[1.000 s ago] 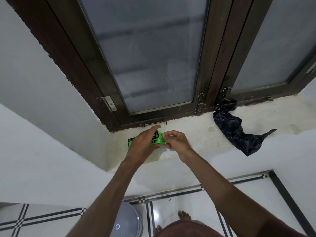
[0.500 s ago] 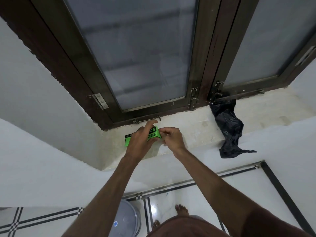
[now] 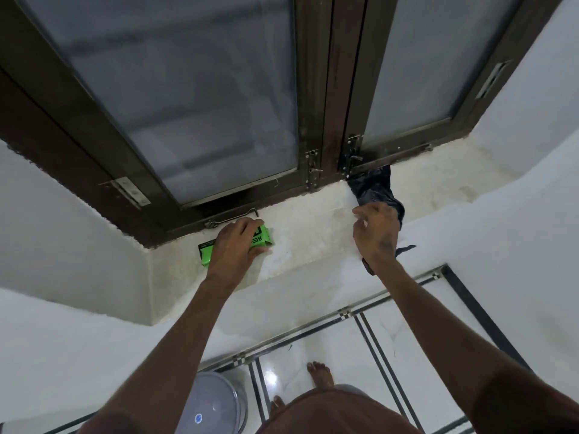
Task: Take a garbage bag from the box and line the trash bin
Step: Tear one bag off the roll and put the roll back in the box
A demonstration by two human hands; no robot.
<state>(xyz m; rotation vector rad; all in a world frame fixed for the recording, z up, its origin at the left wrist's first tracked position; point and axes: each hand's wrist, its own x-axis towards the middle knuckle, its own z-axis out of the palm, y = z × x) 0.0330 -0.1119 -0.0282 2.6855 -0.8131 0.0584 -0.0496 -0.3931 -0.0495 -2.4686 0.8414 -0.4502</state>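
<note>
A green garbage-bag box [image 3: 264,241] lies on the white window sill [image 3: 313,236], close to the window frame. My left hand [image 3: 233,249] lies over it, fingers and thumb clasping its sides. Farther right on the sill, a crumpled black garbage bag [image 3: 374,189] sits against the frame. My right hand [image 3: 374,233] covers the bag's near part, fingers curled into it, and a thin black strip [image 3: 405,247] sticks out beside the wrist. The grey round trash bin [image 3: 213,405] stands on the floor below, its lid shut.
The dark wooden window frame [image 3: 316,89] with frosted panes and metal latches [image 3: 313,170] rises right behind the sill. White walls flank the recess. Below are glossy white floor tiles with black stripes and my bare feet [image 3: 319,375].
My right hand left the green box and went right onto the black bag. The bag's hanging tail is now bunched up. My left hand stays on the box.
</note>
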